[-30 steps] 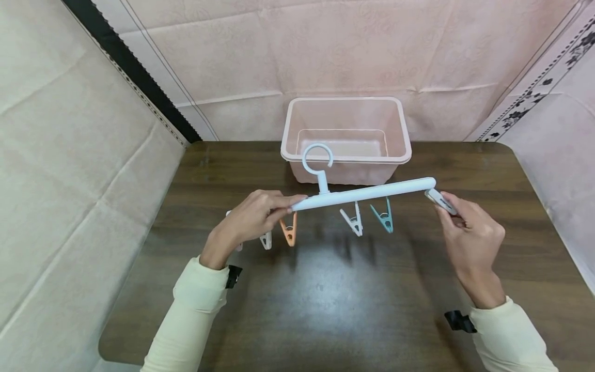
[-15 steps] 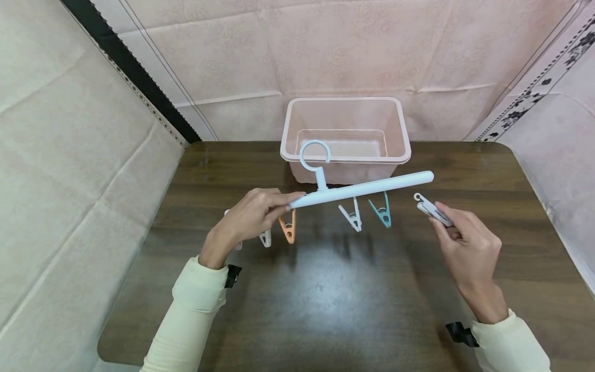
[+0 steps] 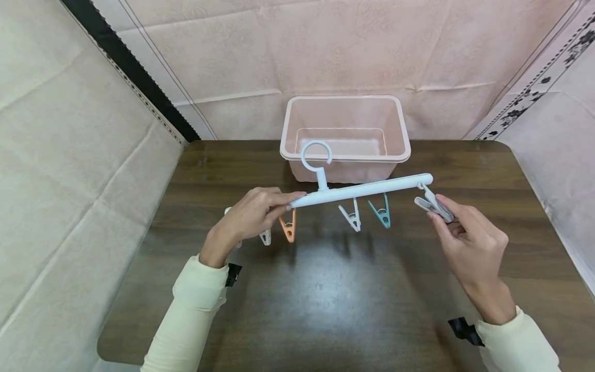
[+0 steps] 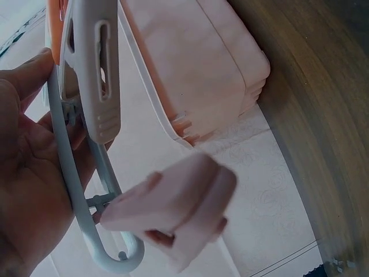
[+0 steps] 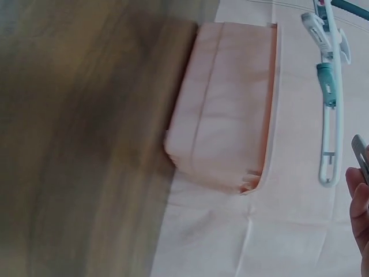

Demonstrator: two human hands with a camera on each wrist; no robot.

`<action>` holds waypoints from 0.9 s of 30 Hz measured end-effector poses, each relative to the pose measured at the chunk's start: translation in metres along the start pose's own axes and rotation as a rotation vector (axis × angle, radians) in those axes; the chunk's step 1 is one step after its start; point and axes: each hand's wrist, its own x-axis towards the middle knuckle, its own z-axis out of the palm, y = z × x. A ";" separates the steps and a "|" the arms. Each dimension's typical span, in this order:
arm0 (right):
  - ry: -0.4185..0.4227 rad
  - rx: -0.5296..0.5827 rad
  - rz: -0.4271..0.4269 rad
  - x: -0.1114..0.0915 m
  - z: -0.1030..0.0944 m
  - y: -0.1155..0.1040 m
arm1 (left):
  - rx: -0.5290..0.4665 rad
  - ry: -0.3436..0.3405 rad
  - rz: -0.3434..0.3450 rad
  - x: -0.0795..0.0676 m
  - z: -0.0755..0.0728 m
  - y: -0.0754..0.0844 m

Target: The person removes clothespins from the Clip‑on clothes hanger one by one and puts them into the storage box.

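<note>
A light blue clip hanger (image 3: pixel 372 186) is held up over the table, tilted with its right end higher. My left hand (image 3: pixel 248 219) grips it near the left part. Clothespins hang along the bar: orange (image 3: pixel 289 228), white (image 3: pixel 351 219) and teal (image 3: pixel 383 217). In the left wrist view a pink clothespin (image 4: pixel 173 208) dangles near the hanger's end, beside a pale one (image 4: pixel 99 75) close to my fingers. My right hand (image 3: pixel 476 248) pinches a grey-blue clothespin (image 3: pixel 437 205), its small hook right at the bar's right end.
A pink plastic bin (image 3: pixel 344 172) stands at the back of the brown wooden table (image 3: pixel 321 310), behind the hanger. Pale cloth (image 3: pixel 348 46) hangs behind the table and at both sides.
My right hand first drew the clothespin away from the bar's right end, then brought it back, so its hook now meets the bar. My left hand stays nearly still on the hanger.
</note>
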 end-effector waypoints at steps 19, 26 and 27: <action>-0.043 0.082 0.025 0.049 0.015 -0.007 | 0.020 -0.016 0.010 0.000 0.000 -0.006; -0.099 0.123 0.052 0.068 0.022 -0.008 | 0.016 -0.015 0.021 0.001 -0.001 -0.008; -0.101 0.128 0.053 0.069 0.023 -0.008 | 0.016 -0.018 0.019 0.002 -0.001 -0.008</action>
